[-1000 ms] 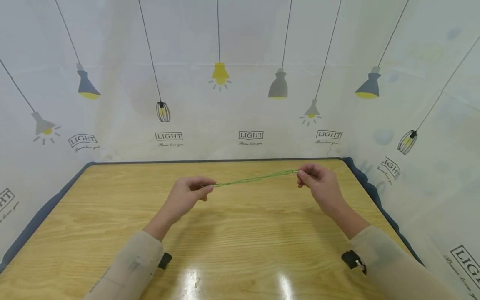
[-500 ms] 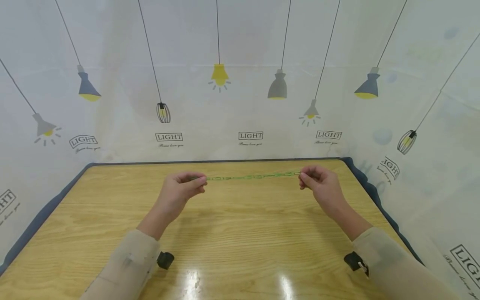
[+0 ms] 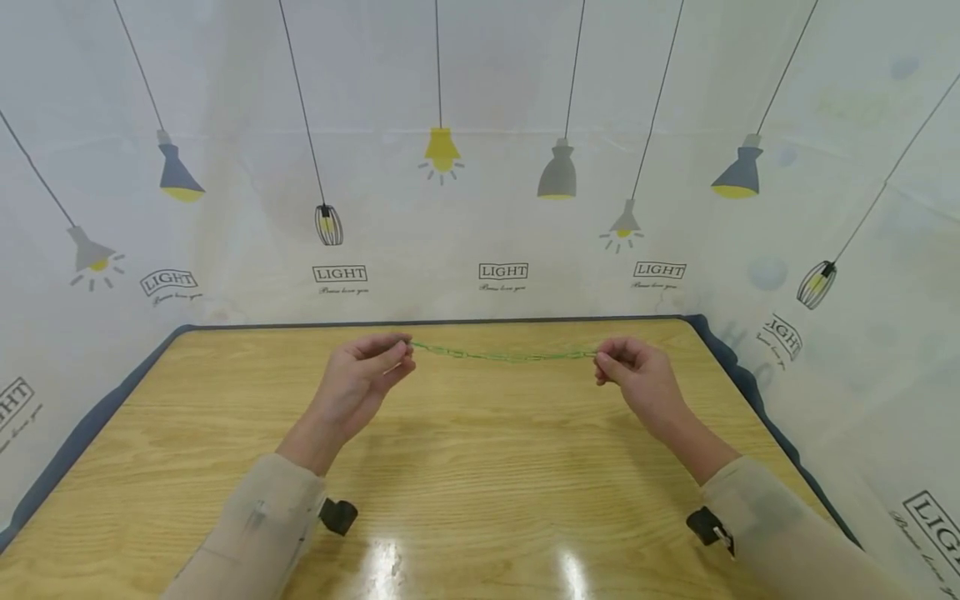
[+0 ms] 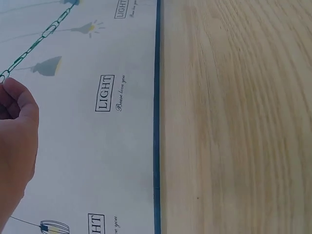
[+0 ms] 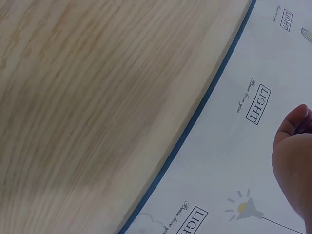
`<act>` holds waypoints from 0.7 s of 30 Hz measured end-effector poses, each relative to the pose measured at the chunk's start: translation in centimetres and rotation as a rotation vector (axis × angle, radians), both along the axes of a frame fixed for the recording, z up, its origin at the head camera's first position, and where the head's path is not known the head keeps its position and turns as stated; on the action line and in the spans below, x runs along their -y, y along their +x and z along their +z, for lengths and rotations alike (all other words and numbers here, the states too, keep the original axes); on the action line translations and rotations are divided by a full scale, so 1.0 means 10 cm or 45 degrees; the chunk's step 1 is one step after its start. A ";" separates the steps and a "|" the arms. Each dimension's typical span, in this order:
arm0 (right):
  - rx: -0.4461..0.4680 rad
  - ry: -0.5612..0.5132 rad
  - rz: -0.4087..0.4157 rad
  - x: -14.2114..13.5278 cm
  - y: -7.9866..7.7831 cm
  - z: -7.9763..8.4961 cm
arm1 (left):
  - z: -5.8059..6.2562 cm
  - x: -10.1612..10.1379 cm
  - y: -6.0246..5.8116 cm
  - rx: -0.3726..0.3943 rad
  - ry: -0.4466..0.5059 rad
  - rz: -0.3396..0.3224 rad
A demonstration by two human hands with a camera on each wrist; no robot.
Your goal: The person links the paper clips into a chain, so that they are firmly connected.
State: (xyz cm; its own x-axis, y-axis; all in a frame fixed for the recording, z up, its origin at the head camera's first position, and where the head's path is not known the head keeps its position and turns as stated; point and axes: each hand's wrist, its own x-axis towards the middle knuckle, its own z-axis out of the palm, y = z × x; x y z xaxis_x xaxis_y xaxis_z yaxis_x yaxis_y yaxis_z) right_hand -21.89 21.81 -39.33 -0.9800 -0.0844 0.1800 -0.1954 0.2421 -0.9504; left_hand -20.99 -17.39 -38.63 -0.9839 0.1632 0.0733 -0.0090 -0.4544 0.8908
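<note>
A thin chain of linked green paper clips (image 3: 459, 355) hangs in the air above the table, sagging slightly in the middle. My left hand (image 3: 356, 383) pinches its left end between thumb and fingers. At the other end, my right hand (image 3: 647, 385) pinches the chain between thumb and index finger. In the left wrist view, several long links of the chain (image 4: 50, 30) run up and to the right from the left fingertips. The right wrist view has only part of my right hand (image 5: 295, 156) at its edge; the chain is hidden there.
Beneath both hands lies a wood-grain table (image 3: 480, 450) with a dark blue border along its far edge. Behind it stands a pale wall covering (image 3: 420, 233) printed with lamps and lettering. Small black devices (image 3: 339, 517) sit at both wrists.
My left hand has moved left and slightly up, widening the gap between the hands. The chain, earlier slanting up to the right, now dips in the middle. My right hand has barely shifted.
</note>
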 end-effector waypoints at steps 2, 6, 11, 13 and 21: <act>-0.004 0.005 0.011 0.02 0.00 0.02 | 0.01 -0.04 0.00 -0.054 -0.029 0.005; -0.007 -0.020 0.051 0.11 0.00 0.08 | 0.04 -0.15 0.00 -0.196 -0.212 0.050; 0.007 -0.073 0.115 0.26 -0.02 0.16 | 0.09 -0.30 -0.03 -0.287 -0.482 0.092; 0.013 -0.092 0.155 0.33 -0.03 0.19 | 0.12 -0.36 -0.03 -0.293 -0.562 0.091; 0.009 -0.181 0.309 0.59 -0.04 0.23 | 0.21 -0.63 -0.03 -0.386 -0.840 0.090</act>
